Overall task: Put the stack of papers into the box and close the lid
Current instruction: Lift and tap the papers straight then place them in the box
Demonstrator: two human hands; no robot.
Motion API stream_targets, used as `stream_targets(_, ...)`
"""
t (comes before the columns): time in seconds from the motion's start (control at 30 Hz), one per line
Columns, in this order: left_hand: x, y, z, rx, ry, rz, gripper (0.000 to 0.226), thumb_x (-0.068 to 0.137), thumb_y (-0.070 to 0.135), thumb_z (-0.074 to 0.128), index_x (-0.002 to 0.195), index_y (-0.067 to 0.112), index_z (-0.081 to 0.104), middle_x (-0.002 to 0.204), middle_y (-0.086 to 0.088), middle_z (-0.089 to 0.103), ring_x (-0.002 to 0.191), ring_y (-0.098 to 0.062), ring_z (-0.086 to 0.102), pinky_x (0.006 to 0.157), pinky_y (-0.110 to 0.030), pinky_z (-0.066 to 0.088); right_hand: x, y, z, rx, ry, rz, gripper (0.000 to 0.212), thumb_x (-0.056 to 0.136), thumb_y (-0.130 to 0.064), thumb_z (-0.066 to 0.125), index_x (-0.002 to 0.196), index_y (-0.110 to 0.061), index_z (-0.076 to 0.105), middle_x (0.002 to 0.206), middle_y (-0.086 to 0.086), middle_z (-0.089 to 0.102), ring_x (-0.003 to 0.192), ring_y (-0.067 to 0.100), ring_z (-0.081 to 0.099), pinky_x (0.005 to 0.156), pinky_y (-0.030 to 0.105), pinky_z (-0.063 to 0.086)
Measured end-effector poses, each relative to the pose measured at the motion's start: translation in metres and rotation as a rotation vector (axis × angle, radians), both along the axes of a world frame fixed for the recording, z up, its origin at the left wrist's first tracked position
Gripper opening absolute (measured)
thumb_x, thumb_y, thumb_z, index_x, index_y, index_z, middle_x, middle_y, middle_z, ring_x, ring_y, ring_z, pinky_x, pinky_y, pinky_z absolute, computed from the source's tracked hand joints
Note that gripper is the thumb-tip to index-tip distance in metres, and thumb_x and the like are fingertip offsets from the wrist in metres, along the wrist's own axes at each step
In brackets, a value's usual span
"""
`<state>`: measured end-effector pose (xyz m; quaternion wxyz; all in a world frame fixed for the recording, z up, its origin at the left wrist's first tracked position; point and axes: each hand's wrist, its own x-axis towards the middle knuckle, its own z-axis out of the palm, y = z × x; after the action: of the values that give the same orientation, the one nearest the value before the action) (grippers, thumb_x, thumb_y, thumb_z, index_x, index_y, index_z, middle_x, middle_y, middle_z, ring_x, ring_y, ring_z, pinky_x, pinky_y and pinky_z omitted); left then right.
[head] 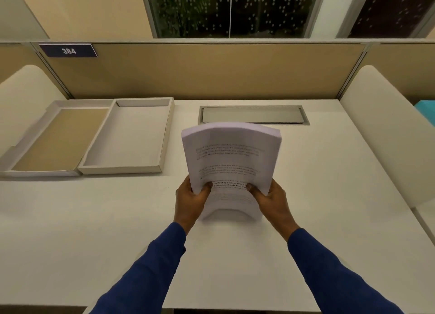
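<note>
A thick stack of printed white papers (230, 158) stands tilted up above the middle of the desk, bowed along its width. My left hand (191, 199) grips its lower left edge and my right hand (270, 199) grips its lower right edge, thumbs on the front page. To the left, near the back of the desk, lies the open shallow box (94, 158). Its white tray holds nothing. The lid (50, 140), with a tan inner face, lies flat beside the tray on the left, joined to it.
A white desk (117, 219) carries everything. A metal cable hatch (253, 114) is set into the desk behind the papers. A tan partition (211, 71) with a "384" plate closes the back. White rounded side panels stand left and right.
</note>
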<state>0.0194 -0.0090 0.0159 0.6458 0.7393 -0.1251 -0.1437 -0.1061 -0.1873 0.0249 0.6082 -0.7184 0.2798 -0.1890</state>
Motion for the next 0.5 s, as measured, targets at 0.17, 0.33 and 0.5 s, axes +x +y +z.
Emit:
stream_targets(0.17, 0.001, 0.008, 0.009, 0.02, 0.099, -0.054, 0.026, 0.091, 0.018, 0.076, 0.115, 0.025, 0.066, 0.113, 0.0, 0.076, 0.097, -0.021, 0.076, 0.079, -0.039, 0.065, 0.002, -0.009, 0.011, 0.077, 0.015, 0.081, 0.026, 0.093, -0.024, 0.071, 0.118, -0.03, 0.064, 0.109, -0.01, 0.075, 0.094, 0.011, 0.075, 0.074, 0.029, 0.063)
stream_targets(0.33, 0.014, 0.024, 0.013, -0.015, 0.26, -0.037, 0.03, 0.094, 0.015, 0.071, 0.123, 0.022, 0.064, 0.116, -0.004, 0.076, 0.099, -0.028, 0.076, 0.077, -0.04, 0.065, 0.018, -0.004, 0.011, 0.311, 0.061, 0.096, 0.034, 0.091, -0.02, 0.074, 0.124, -0.02, 0.065, 0.114, 0.001, 0.077, 0.095, 0.02, 0.077, 0.082, 0.04, 0.064)
stream_targets(0.5, 0.035, 0.058, 0.005, 0.009, 0.425, -0.098, 0.046, 0.093, -0.003, 0.063, 0.122, 0.032, 0.057, 0.121, -0.002, 0.073, 0.102, -0.032, 0.074, 0.085, -0.049, 0.063, 0.053, 0.016, 0.011, 0.394, 0.128, 0.094, 0.033, 0.09, -0.02, 0.075, 0.122, -0.022, 0.066, 0.111, 0.002, 0.078, 0.092, 0.025, 0.078, 0.081, 0.047, 0.064)
